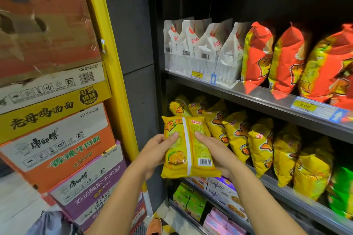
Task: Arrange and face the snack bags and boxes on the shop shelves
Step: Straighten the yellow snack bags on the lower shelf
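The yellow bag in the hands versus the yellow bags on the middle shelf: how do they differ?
The held yellow bag shows its back, seam and barcode facing the camera; the shelved yellow bags show printed fronts. The held one is gripped by the left hand and right hand in front of the shelf; the shelved ones stand leaning in a row. Both share yellow packaging and an orange logo.

Shop: price-tagged shelves (267,101); stacked cartons (57,120)
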A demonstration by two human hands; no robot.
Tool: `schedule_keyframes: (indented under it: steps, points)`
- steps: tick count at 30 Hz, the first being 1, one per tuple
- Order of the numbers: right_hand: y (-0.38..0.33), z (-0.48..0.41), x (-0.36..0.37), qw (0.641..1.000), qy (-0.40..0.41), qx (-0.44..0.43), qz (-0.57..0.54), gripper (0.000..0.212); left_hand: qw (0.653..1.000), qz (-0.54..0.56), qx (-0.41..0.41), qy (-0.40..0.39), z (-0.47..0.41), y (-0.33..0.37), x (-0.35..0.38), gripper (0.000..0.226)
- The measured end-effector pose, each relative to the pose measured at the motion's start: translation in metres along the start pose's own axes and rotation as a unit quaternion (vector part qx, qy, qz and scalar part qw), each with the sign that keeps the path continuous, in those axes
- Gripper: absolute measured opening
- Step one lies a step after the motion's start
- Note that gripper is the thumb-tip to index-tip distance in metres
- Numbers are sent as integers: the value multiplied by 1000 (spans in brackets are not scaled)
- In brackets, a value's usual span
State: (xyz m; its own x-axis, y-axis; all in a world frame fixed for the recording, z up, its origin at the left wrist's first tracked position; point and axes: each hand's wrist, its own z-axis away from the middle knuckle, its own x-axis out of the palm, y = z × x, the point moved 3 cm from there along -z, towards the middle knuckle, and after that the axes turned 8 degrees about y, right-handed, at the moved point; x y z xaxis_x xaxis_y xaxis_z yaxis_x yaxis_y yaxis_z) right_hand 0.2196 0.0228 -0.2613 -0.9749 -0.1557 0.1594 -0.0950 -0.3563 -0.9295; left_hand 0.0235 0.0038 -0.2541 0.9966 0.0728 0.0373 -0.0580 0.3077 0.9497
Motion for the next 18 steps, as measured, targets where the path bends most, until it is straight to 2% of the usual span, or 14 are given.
schedule_keyframes:
  steps: [3,7,11,13,16,18]
  points:
    - [-7,0,2,999,18,24,-15,41,999,23,-33,-4,1,7,5,47]
    - [-9,-3,1,999,35,34,-10,53,999,36,-35,-6,3,13,9,40]
    - [-11,3,5,999,14,22,-44,39,1000,23,-13,12,-2,9,6,49]
    - [-9,1,5,998,17,-18,-54,39,999,-15,17,47,-5,5,3,51]
    - [-8,-3,3,989,97,-109,38,44,977,-92,111,155,-2,3,-2,45]
    - [-7,-3,6,975,137,-156,86,42,968,-102,161,161,-2,1,1,39]
